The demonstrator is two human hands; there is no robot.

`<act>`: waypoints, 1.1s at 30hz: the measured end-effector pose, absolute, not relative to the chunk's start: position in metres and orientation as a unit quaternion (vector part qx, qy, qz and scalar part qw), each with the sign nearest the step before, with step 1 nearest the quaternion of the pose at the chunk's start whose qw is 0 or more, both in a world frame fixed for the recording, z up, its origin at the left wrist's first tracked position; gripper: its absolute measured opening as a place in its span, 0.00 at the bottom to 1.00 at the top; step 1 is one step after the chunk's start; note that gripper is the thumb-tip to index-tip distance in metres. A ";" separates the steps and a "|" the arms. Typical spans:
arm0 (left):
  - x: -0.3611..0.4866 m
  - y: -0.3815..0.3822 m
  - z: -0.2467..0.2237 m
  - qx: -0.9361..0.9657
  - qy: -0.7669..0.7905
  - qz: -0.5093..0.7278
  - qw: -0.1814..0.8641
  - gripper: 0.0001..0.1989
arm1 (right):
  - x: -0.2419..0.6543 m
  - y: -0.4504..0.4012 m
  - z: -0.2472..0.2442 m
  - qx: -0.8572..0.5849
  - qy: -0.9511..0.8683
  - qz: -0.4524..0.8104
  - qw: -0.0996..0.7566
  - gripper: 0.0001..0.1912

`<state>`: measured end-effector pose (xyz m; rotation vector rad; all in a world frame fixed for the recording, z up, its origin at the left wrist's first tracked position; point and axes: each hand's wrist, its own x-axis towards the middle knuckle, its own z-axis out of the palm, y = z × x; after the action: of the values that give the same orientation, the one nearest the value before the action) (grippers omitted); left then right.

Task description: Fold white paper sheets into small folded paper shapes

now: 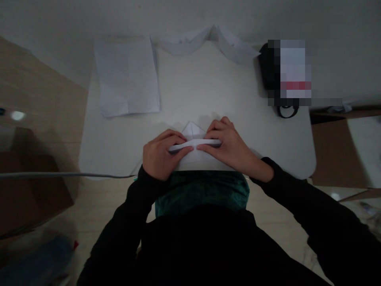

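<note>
Already the white paper carries several folds: it sits centred at the near edge of the white tabletop, with a creased peak pointing toward the far edge and a narrow doubled band across it, and that band arches slightly rather than lying flat. The left hand and right hand both grip the band, fingers curled over it and thumbs pressing along it, their tips almost meeting at the middle. Just past the near edge, a teal cloth and black sleeves lie below the hands, and a grey cable runs in from the left. Farther off, a flat creased sheet of paper lies toward the far left corner, a folded paper piece sits along the far edge, and a black bag, partly pixelated, stands at the far right corner, none of them touching the paper in hand
</note>
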<state>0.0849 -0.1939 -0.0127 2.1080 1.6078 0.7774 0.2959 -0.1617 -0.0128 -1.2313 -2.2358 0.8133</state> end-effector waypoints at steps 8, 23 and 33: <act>0.077 -0.183 -0.012 0.761 0.551 0.252 0.234 0.11 | 0.290 -0.158 -0.003 -0.539 -0.798 0.234 0.132 0.15; 0.083 -0.175 -0.009 0.766 0.547 0.210 0.264 0.17 | 0.284 -0.142 -0.002 -0.541 -0.810 0.213 0.078 0.23; 0.058 -0.175 -0.006 0.776 0.530 0.208 0.272 0.12 | 0.317 -0.134 -0.015 -0.558 -0.796 0.201 0.119 0.24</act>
<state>0.0583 -0.1746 -0.0062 2.0885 1.4257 0.5591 0.3170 -0.1336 -0.0151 -1.6312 -2.3282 0.5862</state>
